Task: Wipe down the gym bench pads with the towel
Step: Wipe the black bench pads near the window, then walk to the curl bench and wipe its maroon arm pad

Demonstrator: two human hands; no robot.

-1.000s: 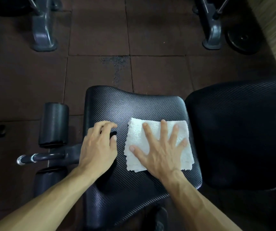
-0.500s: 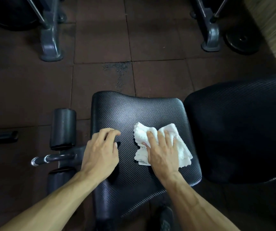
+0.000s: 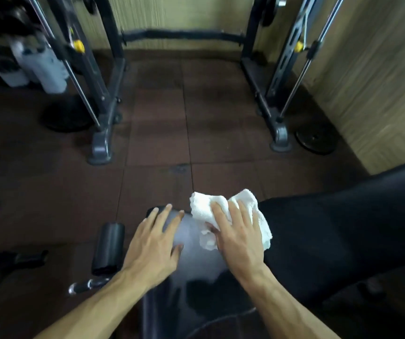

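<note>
- Head view is showing the seat pad (image 3: 196, 260) of a black gym bench lying nearest, between two bare forearms.
- Left hand (image 3: 155, 245) is resting flat on that pad, fingers straight and spread, gripping nothing.
- Right hand (image 3: 239, 238) is pressing down on the white towel (image 3: 208, 209), fingers laid straight over it; whether the thumb is pinching the cloth I cannot tell.
- Bunched towel is sitting at the seat pad's far end, just beside the back pad (image 3: 343, 228), which is stretching away to the right.
- Foam roller (image 3: 109, 248) is standing left of the bench.
- Farther off, rack uprights (image 3: 103, 99) are standing on brown floor tiles (image 3: 159, 133), with a weight plate (image 3: 316, 140) lying by the wooden wall (image 3: 372, 81).
</note>
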